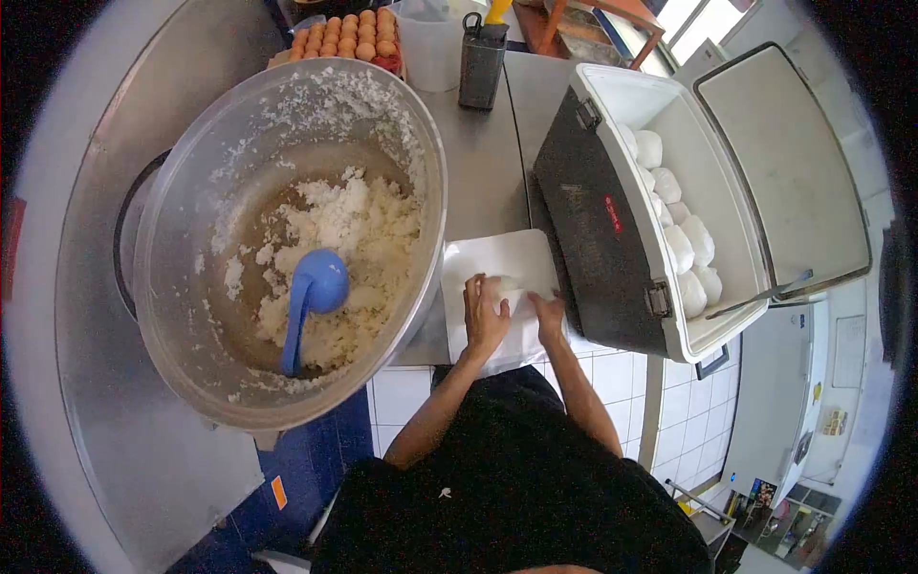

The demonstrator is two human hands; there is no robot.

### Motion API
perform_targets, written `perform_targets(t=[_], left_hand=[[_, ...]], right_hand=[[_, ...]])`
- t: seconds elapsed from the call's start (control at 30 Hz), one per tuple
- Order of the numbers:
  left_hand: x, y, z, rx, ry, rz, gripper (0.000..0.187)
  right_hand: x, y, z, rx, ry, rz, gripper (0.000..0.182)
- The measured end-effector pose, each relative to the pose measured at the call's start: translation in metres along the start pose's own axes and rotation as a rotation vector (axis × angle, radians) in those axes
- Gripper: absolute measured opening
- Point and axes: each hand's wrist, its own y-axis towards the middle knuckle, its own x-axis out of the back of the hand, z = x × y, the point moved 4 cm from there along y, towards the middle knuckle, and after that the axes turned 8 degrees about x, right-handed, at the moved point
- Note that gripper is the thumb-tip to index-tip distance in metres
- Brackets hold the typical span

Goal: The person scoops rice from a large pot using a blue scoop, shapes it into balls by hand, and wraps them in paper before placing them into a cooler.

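A stack of white paper sheets (473,253) lies on the steel counter in front of me, with a small whitish mound of rice (510,289) on it. My left hand (486,316) is at the left side of the mound, fingers stretched forward and thumb apart, touching the paper and the mound's edge. At the right edge of the sheets, my right hand (548,318) has its fingers closed on the paper. Left of the sheets stands a large translucent tub (182,316) of cooked rice (344,220). A blue scoop (325,280) rests in the rice.
To the right an open black cooler box (602,239) contains several white wrapped bundles (693,239); its lid (789,153) is raised. At the back stand a tray of eggs (349,36), a clear plastic container (428,48) and a dark holder (483,67). The counter (478,158) ends just before my body.
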Motion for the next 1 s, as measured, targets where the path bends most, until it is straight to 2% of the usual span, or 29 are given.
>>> perform_targets(t=[0.03,0.07,0.1,0.13,0.17,0.2,0.23,0.3,0.37,0.4,0.47,0.5,0.53,0.57,0.6,0.67,0.7,0.73,0.77,0.8,0.83,0.87,0.9,0.93,1.0], left_hand=[[0.004,-0.001,-0.012,0.064,0.006,-0.042,0.046],[0.008,-0.003,-0.019,0.129,0.012,-0.084,0.057],[0.007,-0.004,-0.023,0.138,0.019,-0.088,0.057],[0.004,-0.006,-0.027,0.156,0.033,-0.063,0.067],[0.001,-0.009,-0.032,0.171,0.049,-0.036,0.076],[-0.001,-0.012,-0.038,0.174,0.059,-0.040,0.076],[-0.003,-0.013,-0.044,0.188,0.058,-0.023,0.078],[-0.011,-0.012,-0.054,0.183,0.100,-0.010,0.085],[-0.022,-0.009,-0.057,0.133,0.150,-0.027,0.087],[-0.027,-0.009,-0.058,0.103,0.191,-0.028,0.090],[-0.036,-0.003,-0.052,0.159,0.197,-0.031,0.092],[-0.040,0.000,-0.047,0.218,0.188,-0.028,0.095],[-0.045,0.000,-0.042,0.278,0.178,-0.027,0.098],[-0.043,0.002,-0.041,0.204,0.204,-0.066,0.097],[-0.040,-0.004,-0.037,0.210,0.221,-0.068,0.097],[-0.031,0.007,-0.035,0.128,0.138,-0.146,0.089],[-0.025,0.011,-0.029,0.058,0.087,-0.163,0.079],[-0.016,0.017,-0.032,0.056,0.096,-0.165,0.079],[-0.009,0.024,-0.036,0.049,0.214,-0.076,0.076],[-0.008,0.029,-0.035,0.049,0.335,0.020,0.074],[-0.009,0.040,-0.036,-0.050,0.470,0.061,0.075],[-0.012,0.047,-0.036,-0.041,0.487,0.079,0.075],[-0.020,0.056,-0.039,-0.115,0.701,0.098,0.074],[-0.025,0.066,-0.042,-0.199,0.912,0.110,0.073],[-0.025,0.072,-0.031,-0.259,0.959,0.209,0.066]], right_hand=[[-0.005,0.033,-0.067,-0.035,-0.046,0.191,0.069],[0.002,0.034,-0.058,-0.041,-0.046,0.201,0.069],[0.006,0.034,-0.033,0.069,-0.198,0.388,0.071],[0.006,0.036,-0.016,0.182,-0.350,0.574,0.073],[-0.001,0.049,-0.037,0.221,-0.314,0.526,0.073],[0.004,0.072,-0.049,0.219,-0.306,0.534,0.073],[0.005,0.096,-0.061,0.173,-0.473,0.877,0.069],[-0.002,0.093,-0.057,0.153,-0.623,1.215,0.064],[-0.001,0.068,-0.042,0.438,-0.802,0.732,0.047],[-0.009,0.063,-0.028,0.443,-0.788,0.734,0.047],[-0.008,0.058,0.011,0.727,-0.456,0.259,0.033],[-0.012,0.067,0.007,0.703,-0.449,0.268,0.033],[-0.021,0.081,0.001,0.587,-0.368,0.383,0.029],[-0.024,0.083,-0.002,0.475,-0.284,0.498,0.026],[-0.017,0.074,-0.002,0.468,-0.271,0.509,0.026],[-0.006,0.061,0.019,0.581,-0.676,0.723,0.022],[0.009,0.052,0.049,0.478,-0.705,0.786,0.023],[0.001,0.053,0.048,0.480,-0.696,0.788,0.023],[-0.006,0.054,0.049,0.673,-0.438,0.563,0.025],[-0.006,0.054,0.053,0.745,-0.334,0.466,0.026],[-0.006,0.053,0.056,0.822,-0.235,0.369,0.028],[-0.005,0.051,0.058,0.902,-0.146,0.275,0.029],[-0.011,0.055,0.052,0.738,-0.163,0.474,0.027],[-0.012,0.054,0.046,0.703,-0.126,0.529,0.024],[-0.005,0.043,0.037,0.651,-0.083,0.581,0.022]])
